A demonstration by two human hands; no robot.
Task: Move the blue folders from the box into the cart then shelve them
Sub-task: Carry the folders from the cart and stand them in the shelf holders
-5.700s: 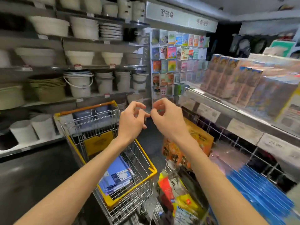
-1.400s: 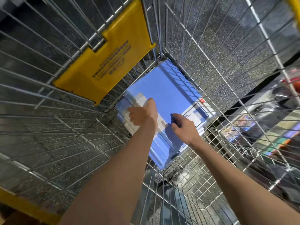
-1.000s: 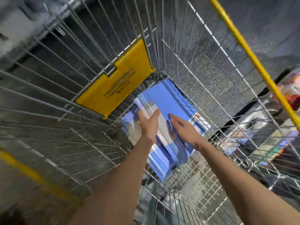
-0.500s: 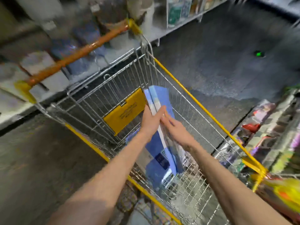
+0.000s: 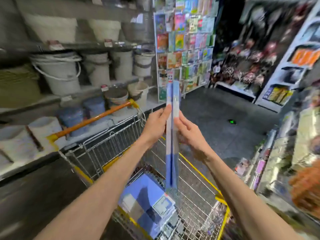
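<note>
Above the cart (image 5: 195, 170), hands (image 5: 155, 126) (image 5: 189, 134) hold blue folders (image 5: 171, 153) edge-on, long axis vertical.

Stacked white buckets (image 5: 58, 73) with rope handles line the middle shelf at frame left, pale basins (image 5: 52, 30) on the shelf above them, olive woven baskets (image 5: 15, 82) at the far left edge. Blurred blue tubs (image 5: 94, 105) sit on the shelf below. At upper centre, a display rack (image 5: 183, 49) carries rows of colourful booklets. The dark speckled floor (image 5: 216, 135) bears one small green spot (image 5: 231, 121). White shelving (image 5: 284, 80) at upper right holds orange packs (image 5: 305, 57) and yellow packs (image 5: 278, 95); goods at lower right are too blurred to tell.
</note>
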